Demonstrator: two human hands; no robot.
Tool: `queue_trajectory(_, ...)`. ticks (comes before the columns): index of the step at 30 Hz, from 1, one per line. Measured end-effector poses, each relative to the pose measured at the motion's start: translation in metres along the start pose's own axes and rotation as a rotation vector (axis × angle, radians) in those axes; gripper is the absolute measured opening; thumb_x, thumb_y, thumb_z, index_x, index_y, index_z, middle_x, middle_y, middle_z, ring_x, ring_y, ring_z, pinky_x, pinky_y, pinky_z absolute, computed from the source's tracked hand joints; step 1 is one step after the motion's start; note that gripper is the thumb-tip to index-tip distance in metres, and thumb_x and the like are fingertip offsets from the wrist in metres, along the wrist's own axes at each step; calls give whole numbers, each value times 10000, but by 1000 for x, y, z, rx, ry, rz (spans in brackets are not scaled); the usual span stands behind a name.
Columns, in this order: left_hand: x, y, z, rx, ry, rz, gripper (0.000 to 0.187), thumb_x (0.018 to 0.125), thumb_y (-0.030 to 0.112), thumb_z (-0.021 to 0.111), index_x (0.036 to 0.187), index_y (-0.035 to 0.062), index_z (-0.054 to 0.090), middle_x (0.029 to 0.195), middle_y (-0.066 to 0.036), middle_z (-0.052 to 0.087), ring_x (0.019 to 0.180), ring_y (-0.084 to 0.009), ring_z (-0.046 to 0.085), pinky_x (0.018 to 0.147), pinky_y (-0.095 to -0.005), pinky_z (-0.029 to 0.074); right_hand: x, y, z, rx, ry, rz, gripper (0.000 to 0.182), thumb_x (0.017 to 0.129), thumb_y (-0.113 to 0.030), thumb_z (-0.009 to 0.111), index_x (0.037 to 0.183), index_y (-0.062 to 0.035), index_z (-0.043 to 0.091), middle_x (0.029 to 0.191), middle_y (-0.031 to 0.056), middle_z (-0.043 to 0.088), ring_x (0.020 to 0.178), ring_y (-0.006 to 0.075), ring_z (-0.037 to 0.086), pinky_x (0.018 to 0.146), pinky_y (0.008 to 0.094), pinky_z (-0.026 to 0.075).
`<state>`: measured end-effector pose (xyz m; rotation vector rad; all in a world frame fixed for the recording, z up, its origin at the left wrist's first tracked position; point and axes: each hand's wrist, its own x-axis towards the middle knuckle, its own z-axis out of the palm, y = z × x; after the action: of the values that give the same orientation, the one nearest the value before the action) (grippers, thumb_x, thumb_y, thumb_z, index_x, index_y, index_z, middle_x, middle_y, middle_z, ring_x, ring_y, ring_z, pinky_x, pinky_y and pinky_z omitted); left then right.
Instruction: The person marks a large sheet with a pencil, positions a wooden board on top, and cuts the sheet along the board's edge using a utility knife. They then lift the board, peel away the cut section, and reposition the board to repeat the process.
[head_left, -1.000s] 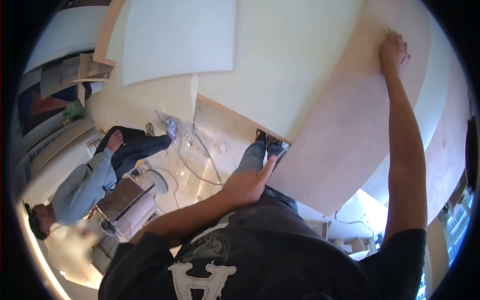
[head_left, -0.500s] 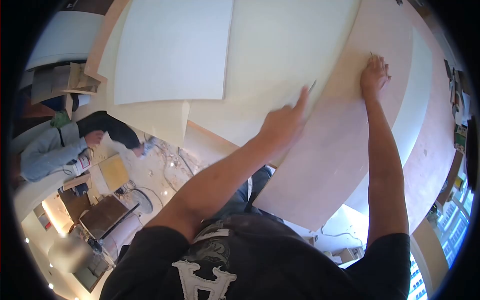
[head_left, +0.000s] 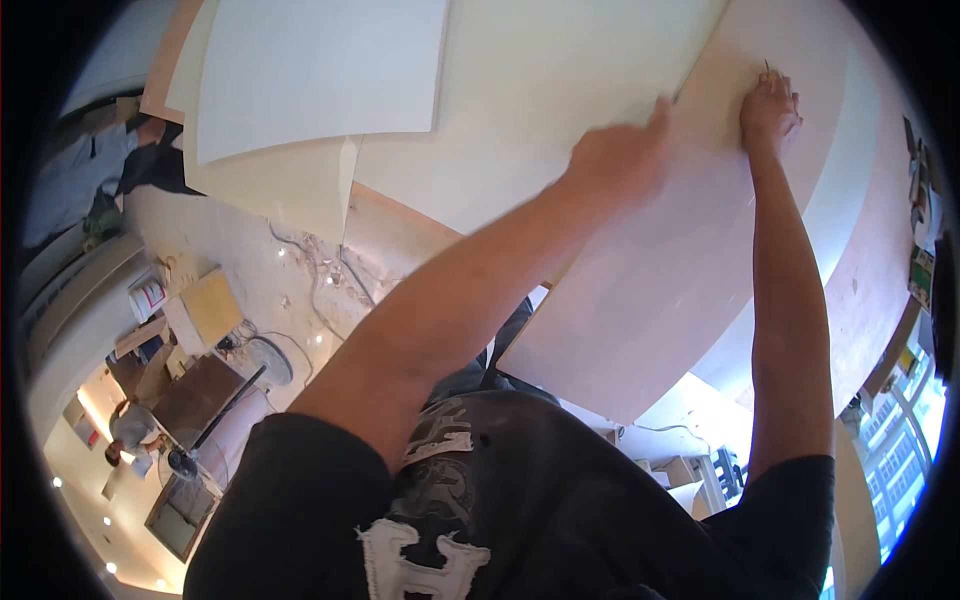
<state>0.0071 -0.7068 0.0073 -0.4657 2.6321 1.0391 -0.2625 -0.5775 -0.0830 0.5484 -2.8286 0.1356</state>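
My left hand (head_left: 622, 160) is closed, index finger stretched forward, at the left edge of a long pinkish board (head_left: 640, 300). A thin dark pointed tool (head_left: 679, 97) shows at its fingertip; blur hides its kind. My right hand (head_left: 768, 112) rests on the same board farther right, fingers curled, with a thin stick-like tip (head_left: 767, 66) sticking out past them. Beneath the pinkish board's left side lies a large cream sheet (head_left: 530, 90). A white panel (head_left: 320, 80) sits on top of the sheets at the upper left.
A person in a light sleeve (head_left: 85, 180) is at the left, with another person (head_left: 130, 428) farther off. Cables (head_left: 310, 260) and debris lie on the floor. A yellow-topped box (head_left: 212, 305) and a dark table (head_left: 200, 400) stand lower left. Windows (head_left: 905, 450) are at right.
My left hand has moved forward and right, up to the pinkish board's edge. My right hand stays on the board, curled. The view has shifted, and the person at left appears higher.
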Motion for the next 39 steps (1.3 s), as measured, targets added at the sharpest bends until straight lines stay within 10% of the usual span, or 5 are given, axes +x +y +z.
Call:
queue_trajectory(11,-280,-66,62,-65,-533,-235,801,888,149,541,1586,104,152,737,-217,656,622,-377,650,559,-504,493,2,3,14,-91,58,-3,376,1029,-340,408,1344,-220,575,1500,12,483,1403,281,428,1124,554,351)
queue_trajectory(13,-295,-74,43,-75,-520,-345,755,894,163,527,1577,118,208,726,-200,661,614,-384,645,574,-513,491,15,51,78,-531,52,-271,401,1034,-323,405,1393,-225,555,1553,34,440,1429,289,406,1153,560,318)
queue_trajectory(16,-278,-62,-9,-72,-209,-205,728,914,172,542,1573,105,241,717,-176,659,616,-363,646,561,-502,489,11,45,74,-204,73,-66,439,1046,-296,382,1443,-178,525,1562,64,435,1460,303,369,1183,567,270)
queue_trajectory(25,87,-28,-66,128,147,66,733,926,105,491,1588,83,177,713,-226,648,616,-404,635,598,-529,494,-15,-17,-22,177,21,102,409,1043,-230,423,1375,-40,565,1521,152,468,1459,359,354,1209,551,224)
queue_trajectory(39,531,108,-149,277,218,97,773,919,242,505,1565,-35,184,1353,-210,606,1230,-327,611,1012,-445,490,-8,-17,-31,213,-47,135,445,944,-132,592,1374,-24,559,1518,176,464,1450,409,357,1195,600,210)
